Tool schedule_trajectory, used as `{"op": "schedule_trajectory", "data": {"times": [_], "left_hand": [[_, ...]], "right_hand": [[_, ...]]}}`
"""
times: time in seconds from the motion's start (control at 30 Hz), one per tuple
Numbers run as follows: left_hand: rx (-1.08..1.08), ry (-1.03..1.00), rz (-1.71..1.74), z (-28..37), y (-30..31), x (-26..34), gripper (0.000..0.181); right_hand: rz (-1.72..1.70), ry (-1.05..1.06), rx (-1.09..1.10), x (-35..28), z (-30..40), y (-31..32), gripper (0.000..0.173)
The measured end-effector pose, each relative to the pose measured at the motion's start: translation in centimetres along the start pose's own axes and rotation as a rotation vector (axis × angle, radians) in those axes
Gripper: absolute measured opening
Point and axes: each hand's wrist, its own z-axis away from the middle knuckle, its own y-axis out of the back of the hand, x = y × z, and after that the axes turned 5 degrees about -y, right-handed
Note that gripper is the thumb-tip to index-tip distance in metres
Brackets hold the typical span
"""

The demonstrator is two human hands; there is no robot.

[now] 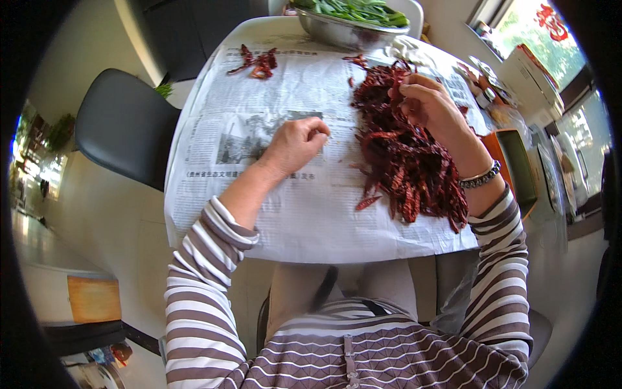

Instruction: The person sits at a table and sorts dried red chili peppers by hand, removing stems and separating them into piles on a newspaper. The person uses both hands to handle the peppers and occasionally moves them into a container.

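Observation:
A large heap of dried red chili peppers (413,155) covers the right side of the newspaper (311,214) spread on the table. My right hand (427,104) is over the upper part of the heap, pinching a dried chili (397,90) between thumb and fingers. Left of the heap, my left hand (299,143) is low over the newspaper, fingers curled and thumb against the index finger; nothing shows in it. Small pale specks, perhaps seeds, lie by its fingertips. A few chilies (260,62) form a small separate group at the far left of the newspaper.
A metal bowl of green leafy vegetables (352,34) stands at the table's far edge. Beside it lies a crumpled whitish cloth or bag (410,51). An orange box (515,170) with a dark interior is beyond the right edge. A dark chair (126,124) stands at left.

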Motion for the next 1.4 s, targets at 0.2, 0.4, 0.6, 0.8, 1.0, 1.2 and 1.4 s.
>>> {"op": "schedule_trajectory", "data": {"times": [0.2,0.4,0.6,0.8,1.0,1.2,1.4], "left_hand": [[0.029,-0.047,-0.044,0.4,0.0,-0.9,0.018],[0.01,-0.076,-0.126,0.1,-0.1,-0.3,0.017],[0.022,-0.071,-0.164,0.2,-0.1,-0.1,0.014],[0.008,-0.038,-0.201,0.5,0.2,-0.1,0.013],[-0.015,-0.068,-0.164,0.0,0.0,0.2,0.013],[0.029,-0.102,-0.156,0.2,-0.3,-0.7,0.013],[-0.006,-0.048,-0.138,-0.1,-0.2,-0.4,0.016]], "right_hand": [[0.106,-0.09,-0.133,-0.8,-6.1,-7.7,0.025],[-0.006,-0.204,-0.075,1.7,-14.6,-12.2,0.015],[-0.155,-0.245,0.005,4.2,-20.2,-16.0,0.007],[-0.345,-0.116,-0.112,4.2,-21.9,-18.6,0.018],[-0.349,-0.003,-0.107,4.5,-22.0,-17.5,0.021],[0.116,-0.037,-0.096,3.5,-18.4,-15.0,0.027],[0.613,0.133,-0.17,2.0,-13.5,-7.8,0.032]]}}
